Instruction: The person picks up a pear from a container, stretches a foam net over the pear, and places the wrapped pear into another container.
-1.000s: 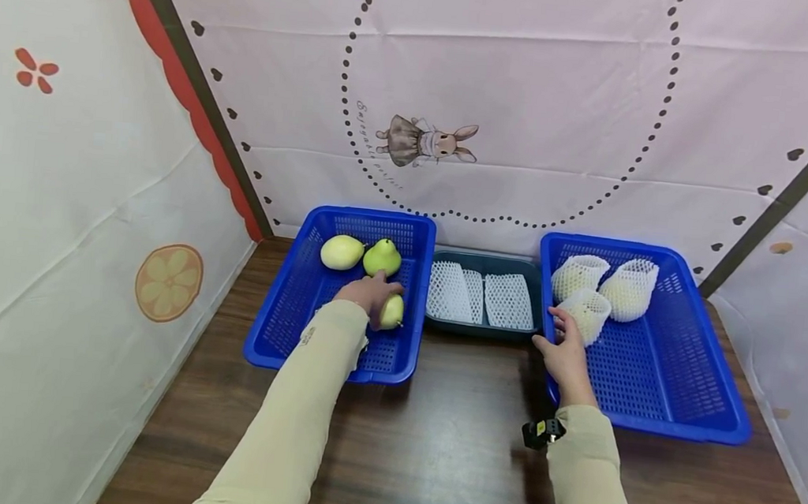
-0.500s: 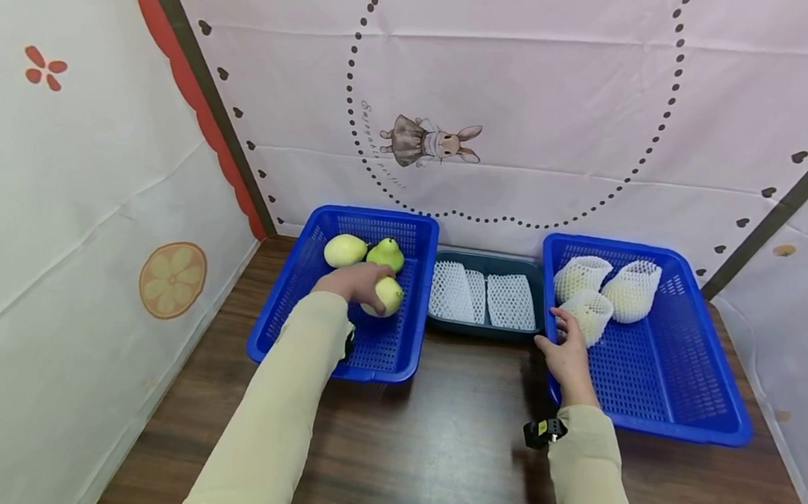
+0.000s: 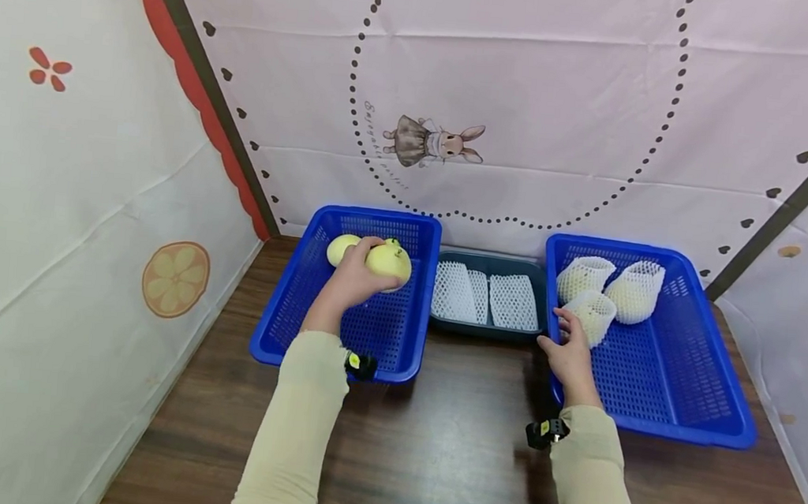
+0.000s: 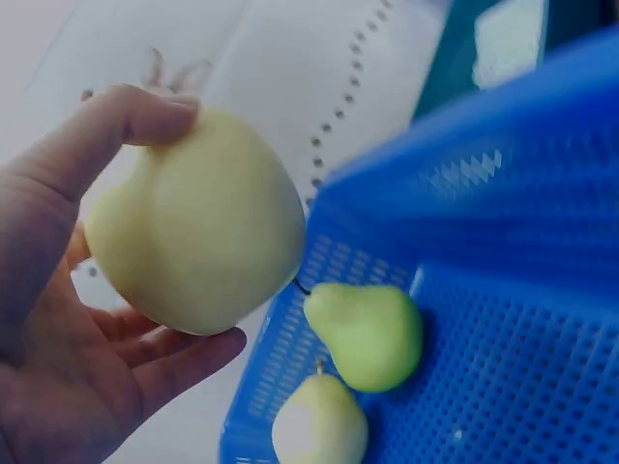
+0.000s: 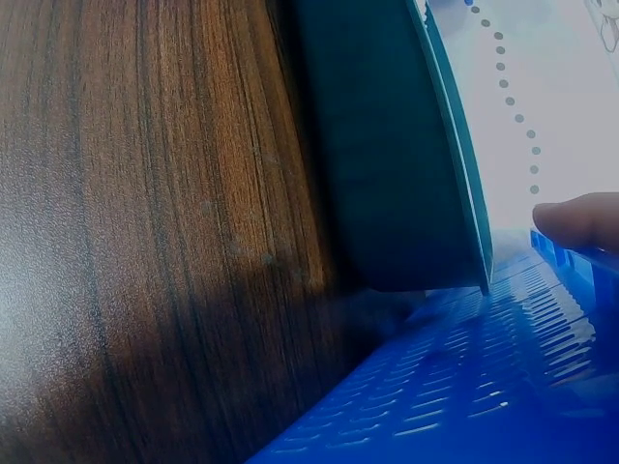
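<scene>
Left hand [image 3: 355, 278] curled round yellow pear [image 3: 390, 262], held over left blue basket [image 3: 412, 340], 9 o'clock of dark tray [image 3: 486, 331] (green pear [image 4: 375, 338] and pale pear [image 4: 323, 423] lie inside). Right hand [image 3: 570, 358] loosely bent at 9 o'clock rim of right blue basket [image 3: 693, 378]; can't tell if it grips. Three net-wrapped fruits [image 3: 634, 294] sit inside.

- Head view: bright, even and fairly sharp; a pale glare lies on the counter [image 3: 424, 443] at six o'clock, and a soft shadow runs beside the right sleeve [image 3: 592, 480] at five.
- Left wrist view: hazy and soft throughout, with the blue basket [image 4: 493, 174] blurred at two o'clock.
- Right wrist view: darker; glare at nine o'clock, shadow at six, and the cloth backdrop [image 5: 571, 106] washed out at two.
</scene>
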A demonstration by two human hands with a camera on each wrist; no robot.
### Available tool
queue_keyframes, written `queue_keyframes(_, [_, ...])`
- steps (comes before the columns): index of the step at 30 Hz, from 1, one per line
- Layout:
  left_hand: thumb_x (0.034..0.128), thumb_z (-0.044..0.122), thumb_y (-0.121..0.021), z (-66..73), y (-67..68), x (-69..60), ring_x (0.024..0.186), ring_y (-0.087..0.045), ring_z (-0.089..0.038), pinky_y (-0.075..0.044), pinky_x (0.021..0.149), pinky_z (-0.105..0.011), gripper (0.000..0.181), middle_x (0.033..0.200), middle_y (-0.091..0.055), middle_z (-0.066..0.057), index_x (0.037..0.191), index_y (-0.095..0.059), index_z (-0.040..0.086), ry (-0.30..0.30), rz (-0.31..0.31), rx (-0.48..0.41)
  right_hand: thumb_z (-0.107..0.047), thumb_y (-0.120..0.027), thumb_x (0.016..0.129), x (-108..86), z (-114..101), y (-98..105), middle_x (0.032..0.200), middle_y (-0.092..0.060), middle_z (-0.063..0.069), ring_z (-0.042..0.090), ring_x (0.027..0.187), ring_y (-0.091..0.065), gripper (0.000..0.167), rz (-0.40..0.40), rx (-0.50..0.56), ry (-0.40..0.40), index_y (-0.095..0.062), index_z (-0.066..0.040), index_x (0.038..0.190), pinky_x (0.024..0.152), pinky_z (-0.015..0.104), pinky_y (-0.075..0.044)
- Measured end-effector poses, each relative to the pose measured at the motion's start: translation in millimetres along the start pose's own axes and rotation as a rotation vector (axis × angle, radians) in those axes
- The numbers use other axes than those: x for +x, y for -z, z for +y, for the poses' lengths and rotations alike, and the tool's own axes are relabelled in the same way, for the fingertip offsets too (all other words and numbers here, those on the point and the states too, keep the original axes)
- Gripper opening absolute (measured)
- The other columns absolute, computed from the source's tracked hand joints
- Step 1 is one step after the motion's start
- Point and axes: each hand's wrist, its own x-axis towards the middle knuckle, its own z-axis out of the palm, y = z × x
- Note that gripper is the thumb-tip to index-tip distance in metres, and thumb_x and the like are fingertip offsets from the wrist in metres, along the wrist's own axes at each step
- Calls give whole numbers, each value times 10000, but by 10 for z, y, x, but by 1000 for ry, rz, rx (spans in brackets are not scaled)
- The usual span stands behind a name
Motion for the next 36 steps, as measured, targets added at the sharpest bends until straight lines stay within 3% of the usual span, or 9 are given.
queue_keyframes(7, [744,346,-741,66,-177,-230,1064,-458,-326,-426,859,-470,770,1286,-335,-181,1376,-348,151,10,111,-150,-9,-544,890,1,-5,-5,1367,-331,251,399,1190,-379,573,-1,-1,6,-310,-94,1407,942,521,-361])
queue_keyframes(13, [751,335,-737,108,-369,-265,1100,-432,-320,-397,889,-483,750,1331,-317,-172,1366,-362,129,29,180,-245,-11,-541,891,4,4,-16,1372,-326,250,402,1197,-374,572,-8,-4,2,-309,-98,1406,944,525,-362])
queue_keyframes(18, [764,293,-736,199,-544,-266,1074,-457,-297,-404,871,-459,682,1297,-397,-146,1328,-407,95,-24,210,-322,-6,-541,888,2,8,-9,1371,-326,247,398,1196,-374,574,-11,5,1,-311,-97,1406,942,522,-363])
queue_keyframes(26, [752,296,-762,339,-849,-290,1050,-504,-246,-437,862,-406,651,1258,-466,-105,1286,-463,71,-80,213,-417,-3,-537,890,-9,-7,10,1368,-321,257,405,1196,-369,576,-20,11,13,-301,-83,1411,937,525,-364])
queue_keyframes(36, [726,402,-756,502,-1129,-348,1043,-469,-230,-434,855,-392,679,1223,-427,-102,1256,-459,99,-84,162,-358,1,-542,888,-8,-2,20,1367,-320,269,410,1189,-377,582,-15,2,21,-299,-75,1412,931,524,-368])
